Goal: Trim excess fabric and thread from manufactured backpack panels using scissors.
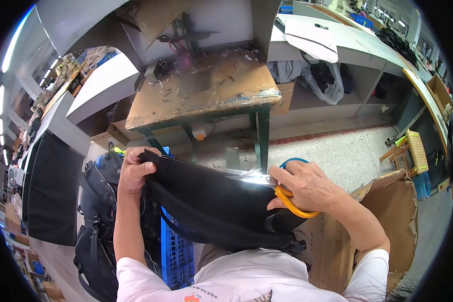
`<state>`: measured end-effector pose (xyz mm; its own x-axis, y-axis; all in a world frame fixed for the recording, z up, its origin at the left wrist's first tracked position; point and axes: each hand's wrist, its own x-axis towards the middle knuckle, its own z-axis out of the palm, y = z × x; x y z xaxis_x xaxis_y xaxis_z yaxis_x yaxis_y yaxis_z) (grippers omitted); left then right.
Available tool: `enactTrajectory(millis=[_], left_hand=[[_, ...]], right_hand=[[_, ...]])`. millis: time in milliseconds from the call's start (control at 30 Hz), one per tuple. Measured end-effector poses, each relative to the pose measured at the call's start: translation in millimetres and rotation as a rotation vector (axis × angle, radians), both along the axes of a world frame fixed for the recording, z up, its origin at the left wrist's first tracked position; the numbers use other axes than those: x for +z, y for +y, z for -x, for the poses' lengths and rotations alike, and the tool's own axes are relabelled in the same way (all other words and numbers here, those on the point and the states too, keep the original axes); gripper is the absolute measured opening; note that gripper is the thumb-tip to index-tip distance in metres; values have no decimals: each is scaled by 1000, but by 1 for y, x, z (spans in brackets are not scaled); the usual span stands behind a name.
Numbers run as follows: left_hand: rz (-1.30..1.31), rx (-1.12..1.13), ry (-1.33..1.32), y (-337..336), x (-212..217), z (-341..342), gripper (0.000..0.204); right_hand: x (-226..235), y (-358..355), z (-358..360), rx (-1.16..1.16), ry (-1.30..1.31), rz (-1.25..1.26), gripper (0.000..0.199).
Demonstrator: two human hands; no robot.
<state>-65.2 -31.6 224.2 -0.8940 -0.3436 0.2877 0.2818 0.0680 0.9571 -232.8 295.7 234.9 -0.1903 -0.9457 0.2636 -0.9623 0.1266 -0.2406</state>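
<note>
The left hand (135,170) is clenched around the upper left edge of a large black fabric bag panel (206,201), pinching it tight and holding it up in front of the person's chest. The panel stretches across to the right hand (307,185), with dark straps hanging from its underside over the lap. The right hand grasps a pair of scissors with orange and blue loop handles (289,199); its fingers pass through the loops, and the shiny metal blades lie along the panel's top edge, pointing left toward the other hand. Below the left forearm stands a blue plastic crate (175,251), and beside it a heap of finished black backpacks (96,216) rests on the floor. Ahead stands a worn wooden worktop (206,90) on green metal legs, littered with scraps. An open brown cardboard box (392,216) sits to the right.
</note>
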Motion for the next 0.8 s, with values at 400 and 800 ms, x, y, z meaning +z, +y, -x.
enactTrajectory(millis=[400,800], left_hand=[[-4,-139,81,5,6,5,27],[-5,-95,68,3,2,0,32]], right_hand=[[10,-20,-5,29,55,142,47],[5,-25,-7,87,54,59,42]])
